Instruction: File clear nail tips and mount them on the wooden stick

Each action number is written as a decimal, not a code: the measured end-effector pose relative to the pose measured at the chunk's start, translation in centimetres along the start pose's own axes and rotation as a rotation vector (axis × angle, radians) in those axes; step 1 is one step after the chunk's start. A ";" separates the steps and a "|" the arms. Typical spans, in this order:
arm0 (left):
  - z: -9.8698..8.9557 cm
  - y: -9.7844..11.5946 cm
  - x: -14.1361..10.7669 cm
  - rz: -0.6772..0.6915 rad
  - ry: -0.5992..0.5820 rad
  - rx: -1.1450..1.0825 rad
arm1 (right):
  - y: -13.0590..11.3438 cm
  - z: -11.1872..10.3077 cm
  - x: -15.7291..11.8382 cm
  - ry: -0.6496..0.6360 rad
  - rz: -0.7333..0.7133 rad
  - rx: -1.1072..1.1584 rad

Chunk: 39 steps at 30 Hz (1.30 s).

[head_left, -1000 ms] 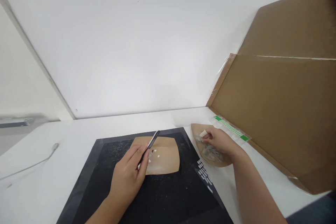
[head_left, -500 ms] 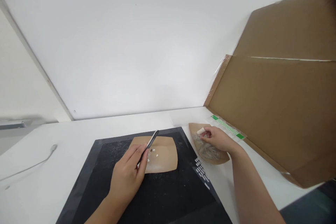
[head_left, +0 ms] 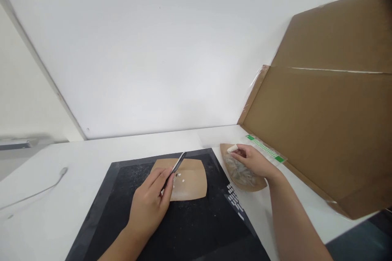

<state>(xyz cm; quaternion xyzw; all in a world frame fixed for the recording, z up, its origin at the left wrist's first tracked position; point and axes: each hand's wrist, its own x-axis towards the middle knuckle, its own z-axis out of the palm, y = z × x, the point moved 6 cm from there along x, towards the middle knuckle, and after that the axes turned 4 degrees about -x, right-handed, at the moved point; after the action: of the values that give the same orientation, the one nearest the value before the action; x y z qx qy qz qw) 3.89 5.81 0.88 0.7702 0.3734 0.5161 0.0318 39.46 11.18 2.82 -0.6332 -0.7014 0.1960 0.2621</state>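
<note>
My left hand is closed around a slim black tool with a pale edge, tilted up and to the right; its exact kind is unclear. Beneath that hand lies a brown paper sheet with several small white bits, partly covered by my fingers. My right hand pinches a small whitish piece at its fingertips. It hovers over a second brown sheet that bears a heap of pale, translucent pieces, whose kind is too blurred to tell.
A black mat lies under the left sheet, with white marks along its right edge. A large cardboard panel stands at the right, with a green-and-white strip by its foot. A thin cable crosses the white table at the left.
My right hand has shifted slightly up and left over the heap, and the whitish piece has moved with it. The left hand and its black tool have barely moved.
</note>
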 end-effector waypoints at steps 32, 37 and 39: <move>0.6 1.4 0.4 -0.257 -0.137 -0.405 | -12.4 10.0 -3.0 -0.234 -0.150 0.727; 1.1 1.1 0.3 -0.354 -0.203 -0.574 | -12.9 9.9 -3.1 -0.213 -0.208 0.663; 1.3 0.9 0.3 -0.388 -0.214 -0.600 | -12.9 9.9 -3.1 -0.193 -0.247 0.598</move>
<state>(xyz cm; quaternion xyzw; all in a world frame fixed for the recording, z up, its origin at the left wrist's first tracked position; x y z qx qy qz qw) 5.47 5.74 0.90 0.6912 0.3392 0.5034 0.3921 23.42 7.06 2.56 -0.4171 -0.7059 0.4187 0.3904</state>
